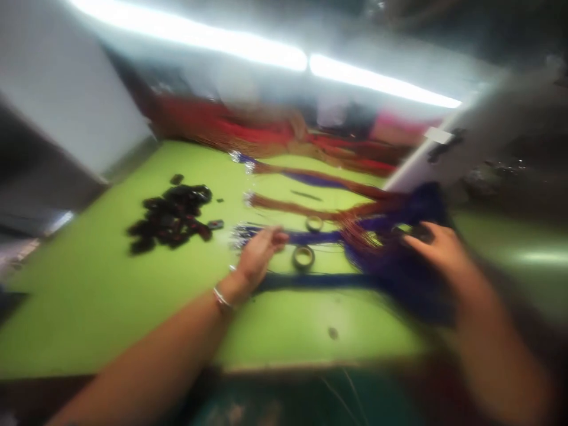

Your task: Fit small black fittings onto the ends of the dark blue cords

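My left hand (261, 251) lies over a bundle of blue wires (310, 238) near its silvery ends (241, 236). Its fingers are bent together around the wires, though blur hides the exact grip. On the right, my right hand (439, 242) curves its thumb and fingers around a dark thing (420, 233), perhaps a roll of tape, above a large heap of blue wires (417, 284). Between the hands lie a dark roll of tape (303, 258) and a smaller, paler roll (314, 223). Nearer to me, a second blue bundle (319, 281) stretches across.
Black small parts (171, 216) form a pile on the green table (177, 307) at left. Brown wire bundles (293, 206) run across behind my hands. Along the back lie red and brown wires (248, 133), with blurred people beyond. Bright tube lights (199, 35) hang low above.
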A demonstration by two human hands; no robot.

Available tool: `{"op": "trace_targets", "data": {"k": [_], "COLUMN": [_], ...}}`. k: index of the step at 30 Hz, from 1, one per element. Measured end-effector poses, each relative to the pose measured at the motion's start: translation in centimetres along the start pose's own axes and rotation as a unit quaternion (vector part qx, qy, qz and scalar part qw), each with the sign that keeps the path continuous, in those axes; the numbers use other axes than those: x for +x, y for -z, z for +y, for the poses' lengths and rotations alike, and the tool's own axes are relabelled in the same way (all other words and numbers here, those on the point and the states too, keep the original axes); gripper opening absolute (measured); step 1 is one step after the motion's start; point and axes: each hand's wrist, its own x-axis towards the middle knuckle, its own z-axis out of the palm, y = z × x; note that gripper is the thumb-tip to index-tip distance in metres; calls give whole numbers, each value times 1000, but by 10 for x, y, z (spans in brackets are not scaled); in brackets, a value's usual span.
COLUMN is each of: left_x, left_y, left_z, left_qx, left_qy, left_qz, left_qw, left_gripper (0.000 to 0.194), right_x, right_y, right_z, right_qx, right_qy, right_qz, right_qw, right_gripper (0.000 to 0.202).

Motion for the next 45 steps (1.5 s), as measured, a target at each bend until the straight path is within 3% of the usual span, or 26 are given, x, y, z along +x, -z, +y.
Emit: {"op": "trace_targets", "data": {"k": [3,6,9,12,14,17,20,23,25,29,32,34,36,40,45], "left_x": [-2,-4,-4,2,7,14,18,21,22,21,16,10,1,-23,-50], "left_y": [2,2,4,10,15,22,25,30,36,50,53,51,47,48,64], "left_z": [5,16,28,37,38,35,31,35,43,66,80,82,79,61,41], "left_qx": [-18,-19,-2,-29,-58,-71,-8,92,136,160,163,204,285,436,486], "left_qy": [21,19,-14,-20,-6,-9,-43,-108,-151,-215,-225,-210,-175,-121,-160], "left_qz": [-3,4,11,27,46,41,22,11,19,86,134,108,37,-98,-122], "left_qw": [1000,1000,1000,999,997,997,999,990,979,959,951,950,942,887,850], "left_gripper": [34,27,24,22,18,15,18,22,23,19,17,17,18,13,25], "right_x": [1,12,20,16,6,-9,-17,-16,-13,-5,-6,-13,-22,-31,-32], "right_y": [-1,18,42,47,36,3,-34,-57,-62,-51,-39,-36,-38,-48,-55], "right_z": [-7,-35,-80,-146,-194,-254,-288,-299,-297,-279,-266,-262,-260,-259,-265], "right_qx": [-59,-83,-56,23,78,121,86,43,52,141,167,129,79,69,115], "right_qy": [-33,56,133,201,266,355,314,255,247,248,273,298,307,304,301], "right_qz": [1,-39,-78,-85,-152,-272,-294,-281,-280,-265,-279,-305,-313,-303,-289], "right_qw": [998,994,986,976,949,886,899,924,926,921,906,895,895,900,901], "right_gripper": [54,49,37,27,22,18,20,19,18,18,15,13,16,14,15]}}
